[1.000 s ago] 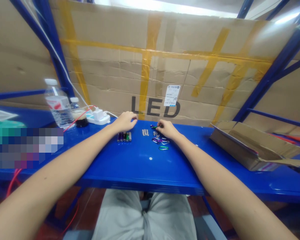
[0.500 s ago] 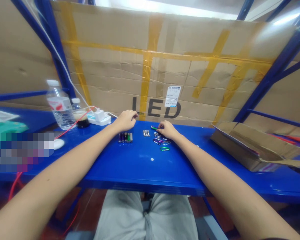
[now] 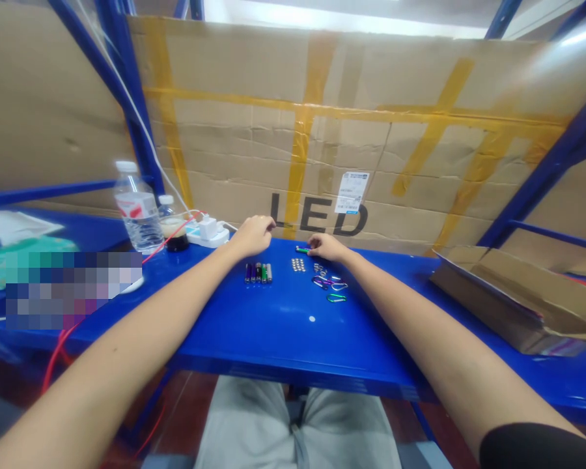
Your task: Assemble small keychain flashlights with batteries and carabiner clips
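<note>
Our right hand (image 3: 328, 247) pinches one green tube (image 3: 301, 249); we cannot tell our left hand (image 3: 254, 234)'s grip; five tubes (image 3: 258, 272) and several carabiners (image 3: 330, 284) lie near.

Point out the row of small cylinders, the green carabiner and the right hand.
row of small cylinders (image 3: 258, 272): head view, middle of the row.
green carabiner (image 3: 336, 298): head view, its loop.
right hand (image 3: 328, 247): head view, back of the hand.

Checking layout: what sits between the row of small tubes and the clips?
Head view: a cluster of small silver discs on the blue table.
</note>
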### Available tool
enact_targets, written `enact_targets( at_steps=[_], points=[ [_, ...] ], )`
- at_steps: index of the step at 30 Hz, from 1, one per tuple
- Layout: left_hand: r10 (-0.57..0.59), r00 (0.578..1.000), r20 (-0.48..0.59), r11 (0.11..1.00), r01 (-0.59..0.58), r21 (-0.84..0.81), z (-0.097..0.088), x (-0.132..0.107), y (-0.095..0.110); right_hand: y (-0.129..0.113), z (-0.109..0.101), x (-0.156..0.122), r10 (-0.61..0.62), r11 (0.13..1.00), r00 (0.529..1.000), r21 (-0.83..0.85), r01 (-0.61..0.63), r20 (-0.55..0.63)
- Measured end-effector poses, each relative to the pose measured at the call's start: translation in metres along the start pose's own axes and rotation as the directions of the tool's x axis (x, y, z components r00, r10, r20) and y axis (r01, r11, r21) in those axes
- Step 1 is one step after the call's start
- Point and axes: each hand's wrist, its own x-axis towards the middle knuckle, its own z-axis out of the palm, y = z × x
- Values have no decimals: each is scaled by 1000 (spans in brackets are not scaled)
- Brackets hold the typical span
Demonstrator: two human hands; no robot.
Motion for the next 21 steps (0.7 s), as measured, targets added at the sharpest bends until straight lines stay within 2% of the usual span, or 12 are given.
enact_targets(
  at_steps=[5,7,10,13,17,19,21],
  points=[
    [-12,999,30,1000,13,-11,1,-1,-4,-16,3,10,-37,999,995,-3,38,93],
    [-26,996,87,998,31,-58,0,-3,-4,-21,4,10,-57,998,993,1,57,107],
    [10,972,234,988,26,-152,-2,-4,-2,-25,4,7,-68,997,992,27,66,108],
    [91,916,392,979,-9,-204,-5,-4,1,-26,3,3,-68,997,991,53,62,116],
    [138,805,577,973,-3,-229,-12,-4,5,-26,4,1,-93,992,989,93,82,117],
    [147,754,640,978,-15,-207,-17,-5,8,-25,5,1,-105,989,988,112,93,114],
    [150,723,675,983,-35,-181,-23,-6,12,-25,6,1,-116,987,987,125,101,116]
  ],
)
